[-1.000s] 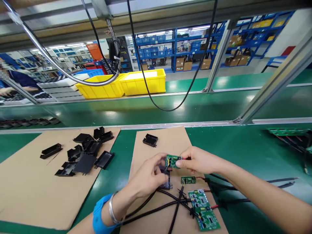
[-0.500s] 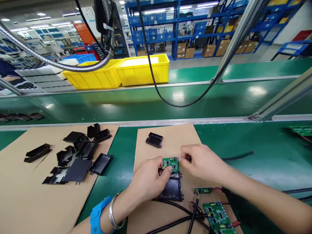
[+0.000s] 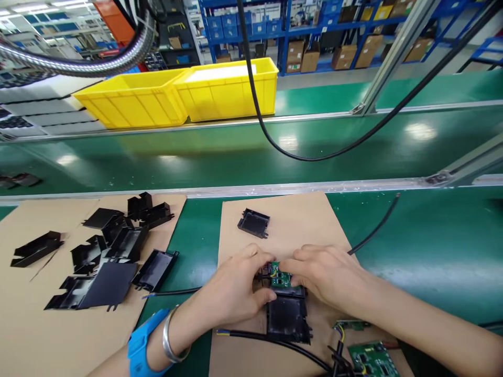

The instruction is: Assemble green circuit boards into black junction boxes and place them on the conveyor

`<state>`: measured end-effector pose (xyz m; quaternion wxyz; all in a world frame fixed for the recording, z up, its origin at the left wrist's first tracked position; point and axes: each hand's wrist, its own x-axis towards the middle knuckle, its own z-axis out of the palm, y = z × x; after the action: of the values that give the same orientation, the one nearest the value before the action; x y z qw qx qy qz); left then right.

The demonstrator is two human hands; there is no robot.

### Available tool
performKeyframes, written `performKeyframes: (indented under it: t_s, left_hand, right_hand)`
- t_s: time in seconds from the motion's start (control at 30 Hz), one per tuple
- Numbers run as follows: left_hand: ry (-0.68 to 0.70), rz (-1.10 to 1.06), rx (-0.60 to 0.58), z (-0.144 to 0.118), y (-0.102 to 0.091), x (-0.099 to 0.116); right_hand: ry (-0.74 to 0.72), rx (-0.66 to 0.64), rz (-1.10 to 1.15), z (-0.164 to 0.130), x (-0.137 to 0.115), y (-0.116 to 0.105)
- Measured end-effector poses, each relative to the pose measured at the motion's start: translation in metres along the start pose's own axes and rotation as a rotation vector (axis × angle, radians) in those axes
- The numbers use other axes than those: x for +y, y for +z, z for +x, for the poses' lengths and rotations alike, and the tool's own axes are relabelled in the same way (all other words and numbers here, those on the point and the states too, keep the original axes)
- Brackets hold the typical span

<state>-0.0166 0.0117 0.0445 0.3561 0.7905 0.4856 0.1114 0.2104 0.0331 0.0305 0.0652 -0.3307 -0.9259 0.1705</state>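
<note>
Between my two hands sits a small green circuit board (image 3: 281, 276), at the top end of an open black plastic case (image 3: 288, 317). My left hand (image 3: 239, 285) is closed around the board's left end, where a black cable enters; its thumb lies near the case's rim. My right hand (image 3: 324, 272) grips the board's right edge with thumb and forefinger, the other fingers curled. Part of the board is hidden under the fingers. A black cable (image 3: 375, 225) sticks out beyond my right hand, and another cable (image 3: 176, 291) shows left of my left wrist.
Another black case (image 3: 253, 223) lies farther back on the cardboard (image 3: 236, 254). Several black cases (image 3: 128, 243) are piled on the left cardboard. At lower right are more circuit boards (image 3: 373, 358) with cables. A black cable (image 3: 302, 156) hangs in front; yellow bins (image 3: 228, 94) stand behind.
My right hand has moved left and down onto the board. The board now sits lower, at the case's top end, instead of raised above it. The view has shifted slightly.
</note>
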Motion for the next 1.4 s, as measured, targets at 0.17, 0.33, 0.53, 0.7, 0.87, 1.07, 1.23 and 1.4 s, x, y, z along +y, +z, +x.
performKeyframes:
  t_s: [0.17,0.33,0.53,0.7,0.87,1.07,1.23,1.4]
  left_hand:
    - [-0.031,0.036,-0.040,0.000,0.006,-0.007]
    - [-0.034,0.091,-0.026,-0.003,0.011,-0.006]
    - [-0.067,0.102,-0.034,-0.006,0.017,-0.002]
    - [-0.036,-0.002,-0.070,-0.006,0.002,-0.008]
    - [-0.080,0.137,-0.106,-0.004,-0.007,-0.004]
    - [0.093,0.379,0.161,-0.010,0.023,0.004]
    - [0.108,0.678,0.214,-0.018,0.037,0.003]
    - [0.163,0.940,0.113,-0.019,0.047,0.008]
  right_hand:
    - [-0.074,-0.001,-0.008,0.003,0.001,0.009]
    - [-0.038,-0.015,-0.141,0.008,-0.007,0.006]
    - [0.063,-0.122,-0.309,0.016,-0.025,-0.001]
    - [0.065,-0.072,-0.272,0.019,-0.026,0.000]
    - [0.035,-0.049,-0.126,0.020,-0.017,0.002]
    - [-0.021,-0.018,-0.063,0.019,-0.010,0.004]
    - [-0.037,0.017,-0.036,0.018,-0.008,0.005]
    - [-0.033,0.002,-0.007,0.020,-0.008,0.004]
